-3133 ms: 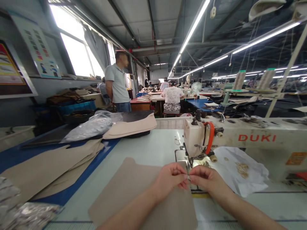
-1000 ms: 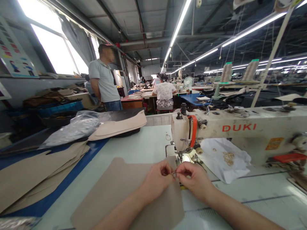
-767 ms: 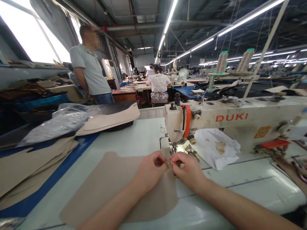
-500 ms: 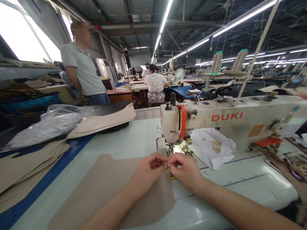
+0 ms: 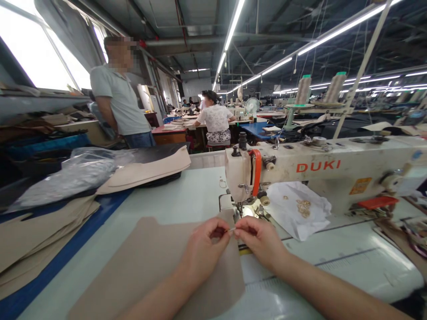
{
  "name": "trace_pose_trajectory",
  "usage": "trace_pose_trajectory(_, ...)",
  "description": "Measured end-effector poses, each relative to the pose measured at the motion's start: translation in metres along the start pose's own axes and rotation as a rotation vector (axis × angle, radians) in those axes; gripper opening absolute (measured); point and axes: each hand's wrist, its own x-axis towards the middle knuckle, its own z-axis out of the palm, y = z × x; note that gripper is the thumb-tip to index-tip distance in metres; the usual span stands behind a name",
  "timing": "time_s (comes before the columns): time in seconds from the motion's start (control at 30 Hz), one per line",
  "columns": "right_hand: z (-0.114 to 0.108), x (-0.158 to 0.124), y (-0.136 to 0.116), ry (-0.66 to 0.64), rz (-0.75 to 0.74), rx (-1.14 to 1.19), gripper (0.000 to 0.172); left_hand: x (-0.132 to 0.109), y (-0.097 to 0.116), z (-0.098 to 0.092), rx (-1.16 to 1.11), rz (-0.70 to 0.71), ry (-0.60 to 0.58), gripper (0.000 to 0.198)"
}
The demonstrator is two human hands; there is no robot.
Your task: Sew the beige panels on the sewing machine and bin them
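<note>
Pinches a tiny pale piece (image 5: 231, 230), too small to identify, between the fingertips of left hand (image 5: 205, 243) and right hand (image 5: 262, 242), close together above the right edge of a tan panel (image 5: 136, 262) and just in front of the machine (image 5: 287, 166). Has gold rings (image 5: 303, 207) on a white cloth (image 5: 287, 217) to the right, under the machine, and tan sheets (image 5: 43, 235) on a blue table (image 5: 106, 212) to the left.
</note>
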Motion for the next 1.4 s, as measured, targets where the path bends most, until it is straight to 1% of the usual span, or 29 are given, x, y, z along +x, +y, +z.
trace_pose_trajectory(0.07, -0.001, 0.0, 0.0, -0.021, 0.004, -0.021, 0.008, 0.0, -0.003, 0.001, -0.021, -0.008, -0.02, 0.007)
trace_pose_trajectory(0.13, -0.001, 0.001, 0.0, -0.023, -0.003, -0.027, 0.009, 0.002, -0.008, 0.001, -0.089, -0.049, -0.053, 0.009)
trace_pose_trajectory(0.23, -0.001, 0.002, 0.001, -0.019, -0.014, -0.021, 0.008, 0.005, -0.014, 0.001, -0.205, -0.106, -0.147, 0.018)
trace_pose_trajectory(0.3, 0.0, 0.002, 0.001, -0.017, -0.011, 0.002, 0.008, 0.007, -0.014, 0.0, -0.213, -0.111, -0.218, 0.021)
trace_pose_trajectory(0.37, 0.0, 0.002, 0.002, -0.02, -0.006, 0.021, 0.008, 0.007, -0.013, -0.002, -0.165, -0.106, -0.241, 0.023)
trace_pose_trajectory(0.47, 0.0, 0.001, 0.002, -0.017, -0.012, 0.006, 0.007, 0.005, -0.008, -0.003, -0.082, -0.09, -0.197, 0.023)
trace_pose_trajectory(0.57, -0.001, 0.0, 0.001, -0.007, -0.016, -0.022, 0.008, 0.004, -0.005, -0.004, -0.056, -0.081, -0.165, 0.022)
trace_pose_trajectory(0.8, -0.002, -0.001, 0.0, -0.031, -0.046, -0.021, 0.01, 0.003, -0.006, -0.004, -0.031, -0.056, -0.15, 0.023)
trace_pose_trajectory(0.93, -0.003, -0.001, 0.0, -0.026, -0.043, -0.034, 0.009, 0.002, -0.002, -0.005, 0.028, -0.048, -0.146, 0.02)
trace_pose_trajectory(1.0, -0.003, -0.001, 0.0, -0.022, -0.053, -0.075, 0.009, 0.001, 0.001, -0.004, 0.045, -0.053, -0.14, 0.019)
trace_pose_trajectory(1.1, -0.004, -0.001, -0.002, -0.024, -0.121, -0.193, 0.01, 0.001, 0.002, -0.004, 0.065, -0.05, -0.148, 0.017)
trace_pose_trajectory(1.17, -0.004, -0.001, -0.003, -0.023, -0.148, -0.249, 0.011, 0.002, 0.0, -0.005, 0.075, -0.039, -0.182, 0.014)
trace_pose_trajectory(1.23, -0.004, 0.0, -0.003, -0.01, -0.133, -0.266, 0.012, 0.003, -0.002, -0.008, 0.09, -0.032, -0.211, 0.014)
trace_pose_trajectory(1.3, -0.004, 0.001, -0.002, 0.004, -0.095, -0.254, 0.011, 0.006, -0.008, -0.011, 0.139, -0.006, -0.185, 0.022)
trace_pose_trajectory(1.4, -0.004, 0.003, 0.001, 0.013, -0.029, -0.225, 0.011, 0.008, -0.021, -0.011, 0.294, 0.129, -0.114, 0.03)
